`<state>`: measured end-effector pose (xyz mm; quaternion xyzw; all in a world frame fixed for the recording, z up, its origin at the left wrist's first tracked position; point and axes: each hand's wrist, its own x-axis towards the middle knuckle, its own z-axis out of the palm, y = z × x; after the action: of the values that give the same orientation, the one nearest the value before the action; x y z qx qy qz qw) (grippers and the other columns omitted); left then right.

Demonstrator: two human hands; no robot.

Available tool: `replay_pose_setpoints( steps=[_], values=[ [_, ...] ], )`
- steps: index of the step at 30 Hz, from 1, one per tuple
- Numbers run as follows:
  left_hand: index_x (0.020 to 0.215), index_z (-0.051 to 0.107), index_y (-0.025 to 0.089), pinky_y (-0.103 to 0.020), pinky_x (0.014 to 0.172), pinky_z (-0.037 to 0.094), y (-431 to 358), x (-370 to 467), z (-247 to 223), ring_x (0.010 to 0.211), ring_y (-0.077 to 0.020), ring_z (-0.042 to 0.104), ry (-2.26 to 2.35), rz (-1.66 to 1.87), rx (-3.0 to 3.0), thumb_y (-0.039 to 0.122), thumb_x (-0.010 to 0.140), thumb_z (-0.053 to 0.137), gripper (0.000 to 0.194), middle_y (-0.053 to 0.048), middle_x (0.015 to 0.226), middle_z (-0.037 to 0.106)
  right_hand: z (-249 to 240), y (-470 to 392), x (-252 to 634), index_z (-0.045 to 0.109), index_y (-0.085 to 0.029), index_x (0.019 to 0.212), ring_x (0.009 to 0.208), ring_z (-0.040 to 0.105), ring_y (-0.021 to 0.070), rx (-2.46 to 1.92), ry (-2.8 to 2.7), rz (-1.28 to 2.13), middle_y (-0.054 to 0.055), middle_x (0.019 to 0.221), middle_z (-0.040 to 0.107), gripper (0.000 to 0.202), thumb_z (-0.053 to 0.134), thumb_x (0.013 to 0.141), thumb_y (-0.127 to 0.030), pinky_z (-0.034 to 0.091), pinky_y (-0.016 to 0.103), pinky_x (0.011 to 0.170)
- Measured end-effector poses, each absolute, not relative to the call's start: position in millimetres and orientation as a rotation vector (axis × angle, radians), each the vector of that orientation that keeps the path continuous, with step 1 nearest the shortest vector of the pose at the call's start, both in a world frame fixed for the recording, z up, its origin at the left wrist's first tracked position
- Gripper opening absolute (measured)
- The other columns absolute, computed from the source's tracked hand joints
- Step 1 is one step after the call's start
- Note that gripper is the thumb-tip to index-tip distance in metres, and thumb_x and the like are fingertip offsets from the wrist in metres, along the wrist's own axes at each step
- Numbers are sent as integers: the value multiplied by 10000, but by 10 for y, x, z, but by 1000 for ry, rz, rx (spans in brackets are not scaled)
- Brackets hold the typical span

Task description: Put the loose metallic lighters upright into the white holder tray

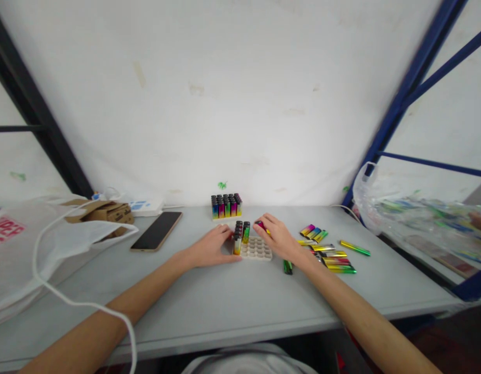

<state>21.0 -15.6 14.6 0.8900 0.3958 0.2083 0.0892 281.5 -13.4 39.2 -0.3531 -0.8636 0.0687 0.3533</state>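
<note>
A white tray with rows of round holes [256,249] lies on the table in front of me. Several lighters [237,244] stand upright along its left side, and one green-yellow lighter [246,232] is in the row beside them. My left hand [212,245] curves around the tray's left edge, thumb at the near corner and fingers apart. Above the tray's far right part, my right hand [277,236] grips a tilted lighter with a purple-red end [259,224]. Loose shiny lighters [334,254] lie to the right, and a green one [288,267] rests below my right wrist.
A filled block of lighters [227,206] stands near the wall. To the left are a phone [157,231], a cardboard box [108,212] and a white plastic bag [14,249] with a white cable [69,301]. A clear plastic bag [431,223] lies past the blue frame [396,111].
</note>
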Motion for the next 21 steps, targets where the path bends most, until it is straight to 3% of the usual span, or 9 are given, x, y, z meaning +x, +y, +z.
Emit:
replay_pose_setpoints(
  steps=[7, 14, 21],
  values=[
    [1090, 664, 190, -461, 971, 522, -150, 203, 133, 1038, -326, 632, 1166, 629, 2629, 675, 800, 748, 571, -112, 1094, 657, 319, -111, 2803, 586, -206, 766, 580, 517, 149, -1064, -2304, 302, -3, 645, 614, 470, 440, 1090, -513, 346, 272, 625],
    [1104, 662, 178, -456, 967, 515, -149, 206, 131, 1039, -328, 629, 1164, 614, 2637, 669, 810, 743, 578, -118, 1091, 654, 259, -128, 2716, 640, -188, 879, 638, 633, 169, -1129, -2348, 396, 44, 744, 728, 353, 498, 1089, -434, 387, 254, 629],
    [1100, 663, 174, -464, 992, 507, -145, 206, 141, 1060, -331, 622, 1150, 610, 2658, 676, 817, 733, 581, -120, 1111, 655, 262, -149, 2571, 669, -149, 1109, 880, 724, 260, -1308, -2492, 43, 173, 1038, 762, 396, 499, 1077, -505, 467, 299, 752]
  ],
)
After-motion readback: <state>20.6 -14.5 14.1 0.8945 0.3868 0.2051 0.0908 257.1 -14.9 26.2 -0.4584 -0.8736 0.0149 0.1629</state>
